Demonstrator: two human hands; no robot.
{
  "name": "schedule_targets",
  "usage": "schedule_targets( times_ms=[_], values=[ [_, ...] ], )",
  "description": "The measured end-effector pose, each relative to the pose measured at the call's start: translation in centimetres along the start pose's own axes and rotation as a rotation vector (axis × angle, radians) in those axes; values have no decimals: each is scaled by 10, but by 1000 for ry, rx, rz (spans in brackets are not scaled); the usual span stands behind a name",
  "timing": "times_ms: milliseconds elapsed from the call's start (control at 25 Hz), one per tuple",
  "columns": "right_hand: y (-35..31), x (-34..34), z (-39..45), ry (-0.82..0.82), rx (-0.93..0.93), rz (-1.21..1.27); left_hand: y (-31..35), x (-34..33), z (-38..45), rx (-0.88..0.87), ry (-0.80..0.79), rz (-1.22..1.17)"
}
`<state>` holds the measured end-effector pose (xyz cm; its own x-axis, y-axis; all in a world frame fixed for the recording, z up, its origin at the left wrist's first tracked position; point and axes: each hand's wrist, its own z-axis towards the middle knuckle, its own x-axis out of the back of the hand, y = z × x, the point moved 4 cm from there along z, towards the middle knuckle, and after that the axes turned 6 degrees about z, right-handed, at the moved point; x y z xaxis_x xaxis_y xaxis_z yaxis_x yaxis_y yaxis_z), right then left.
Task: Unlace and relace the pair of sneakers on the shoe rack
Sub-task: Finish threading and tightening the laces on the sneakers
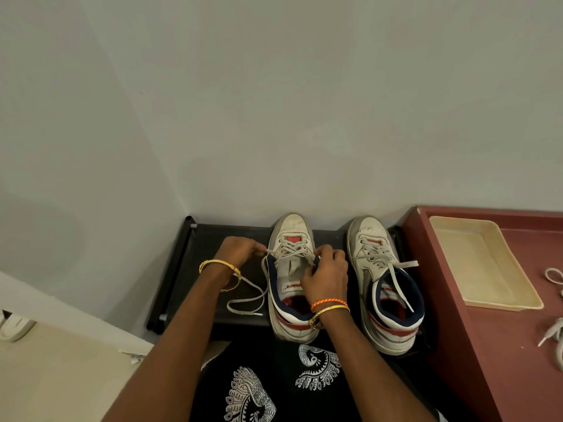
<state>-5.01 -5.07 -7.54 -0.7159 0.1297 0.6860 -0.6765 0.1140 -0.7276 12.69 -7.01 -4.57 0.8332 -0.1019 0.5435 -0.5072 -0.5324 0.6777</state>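
Observation:
Two white high-top sneakers with navy collars and red trim stand on the black shoe rack (213, 239), toes to the wall. My left hand (239, 249) pinches the grey lace (246, 298) of the left sneaker (291, 233) at its left upper eyelets; the lace's loose end loops down onto the rack. My right hand (327, 274) grips the top of the same sneaker at the right eyelets, curled over lace and collar. The right sneaker (373, 239) stands untouched, laced partway, with loose lace ends lying across its collar.
A dark red table (475, 345) adjoins the rack on the right, holding a cream tray (484, 263) and loose white laces (556, 333) at its right edge. A pale wall rises right behind the rack. A white shoe (13, 325) lies on the floor at far left.

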Motion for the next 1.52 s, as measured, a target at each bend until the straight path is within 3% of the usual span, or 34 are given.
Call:
schedule_targets(
  times_ms=[80, 160, 320, 440, 600, 720, 880, 1040, 1120, 1200, 1320, 1520],
  values=[
    [1, 4, -2, -41, -6, -49, 17, 18, -14, -61, 21, -242],
    [-7, 11, -7, -75, 16, 35, 39, 30, -36, -165, -31, -295],
    [-53, 29, -18, -321, 38, 540, 73, 22, -76, -273, -179, -249],
    [-80, 51, -25, -429, 54, 760, 78, 11, -86, -305, -165, -326],
    [-72, 87, -19, -347, -6, 753, 65, 18, -82, -286, 172, -424],
    [-52, 105, -7, -231, -53, 693, 55, 29, -82, -276, 402, -311],
    [-26, 112, 1, -95, -142, 646, 40, 37, -84, -227, 543, -166],
    [-5, 109, 0, -9, -245, 706, 17, 44, -82, -15, 607, 8],
    [-7, 103, -4, 9, -245, 700, 17, 38, -81, -6, 533, 190],
    [-23, 91, -7, -97, -185, 674, 33, 14, -77, -229, 339, 266],
    [-46, 75, -3, -223, -111, 648, 55, -22, -77, -418, -5, 147],
    [-40, 76, 5, -80, -102, 518, 51, -30, -59, -342, -54, -44]
  ],
)
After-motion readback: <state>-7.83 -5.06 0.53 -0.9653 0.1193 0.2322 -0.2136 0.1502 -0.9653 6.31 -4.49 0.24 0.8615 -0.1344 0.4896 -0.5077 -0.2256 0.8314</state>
